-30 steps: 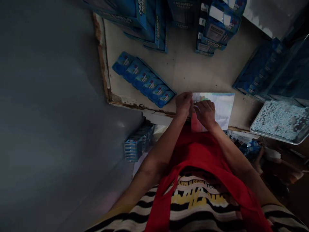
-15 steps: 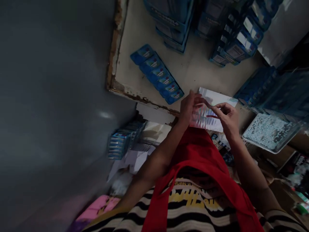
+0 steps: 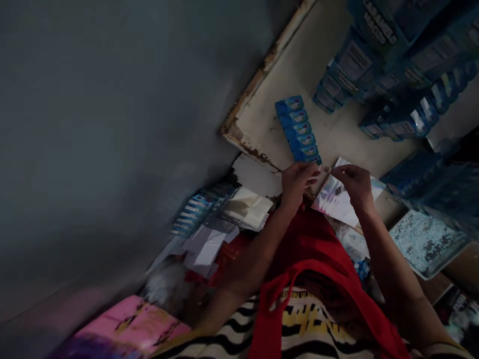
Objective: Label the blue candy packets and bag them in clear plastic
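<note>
My left hand (image 3: 295, 185) is raised at the near edge of the table, thumb and fingers drawn together. Facing it, my right hand (image 3: 355, 187) pinches with thumb and forefinger over a white printed card or flat pack (image 3: 342, 202). A faint, thin, pale or see-through piece shows between the two sets of fingertips; its kind is too blurred to tell. Just beyond my left fingertips lies a joined row of small blue packs (image 3: 298, 130) on the table. My left hand hides or nearly touches its near end.
Tall stacks of blue boxes (image 3: 352, 70) stand on the table (image 3: 258, 119) with its chipped edge. At right a clear tray (image 3: 422, 239) holds small pale pieces. Blue packs (image 3: 194, 212) and white papers (image 3: 205, 249) lie lower left, by a grey wall (image 3: 112, 124).
The view has swung, so the table sits further right. My hands have come off the printed card's left part and drawn nearer the blue row, fingertips still facing each other.
</note>
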The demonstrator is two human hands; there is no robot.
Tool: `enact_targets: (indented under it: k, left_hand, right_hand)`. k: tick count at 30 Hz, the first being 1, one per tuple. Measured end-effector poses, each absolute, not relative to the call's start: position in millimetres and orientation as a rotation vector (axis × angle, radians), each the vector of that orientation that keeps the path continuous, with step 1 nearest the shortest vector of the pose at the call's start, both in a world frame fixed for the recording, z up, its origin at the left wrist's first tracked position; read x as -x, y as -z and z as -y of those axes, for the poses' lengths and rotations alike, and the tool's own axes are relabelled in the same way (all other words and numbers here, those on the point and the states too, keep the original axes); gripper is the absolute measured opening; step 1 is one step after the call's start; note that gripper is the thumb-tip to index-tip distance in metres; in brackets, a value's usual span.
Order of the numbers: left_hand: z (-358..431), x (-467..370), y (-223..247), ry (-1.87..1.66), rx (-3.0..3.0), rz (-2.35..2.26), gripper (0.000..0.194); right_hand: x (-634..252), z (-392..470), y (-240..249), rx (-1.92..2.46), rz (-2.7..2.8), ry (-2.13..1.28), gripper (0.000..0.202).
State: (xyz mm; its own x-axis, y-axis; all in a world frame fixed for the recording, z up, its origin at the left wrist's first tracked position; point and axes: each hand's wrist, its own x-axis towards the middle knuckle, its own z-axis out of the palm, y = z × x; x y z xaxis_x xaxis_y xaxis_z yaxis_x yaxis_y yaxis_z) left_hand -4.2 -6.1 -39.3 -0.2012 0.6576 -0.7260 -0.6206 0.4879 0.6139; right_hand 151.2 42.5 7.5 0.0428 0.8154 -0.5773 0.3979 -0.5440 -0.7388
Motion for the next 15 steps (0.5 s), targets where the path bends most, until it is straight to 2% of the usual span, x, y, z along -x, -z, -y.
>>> enact_targets:
  k: [3,8,15]
  left_hand:
    - [-9.9,35.4,49.2,-1.303,-0.1,-1.511,0.043]
    - [-56.3,85.1,81.5,-1.499,-0.223,-1.714,0.029]
    - [-101.9,115.9,118.8,-1.447,-0.323,-1.832,0.027]
  right_hand:
    - [-114.2,-77.6,8.3,1.878,1.354,-1.439,0.035]
    - [-44.7,-151.4,29.8,1.866,1.94,-1.062,0.025]
    - [-1.0,-197.1,37.4,2.033,2.197,-0.833,0.017]
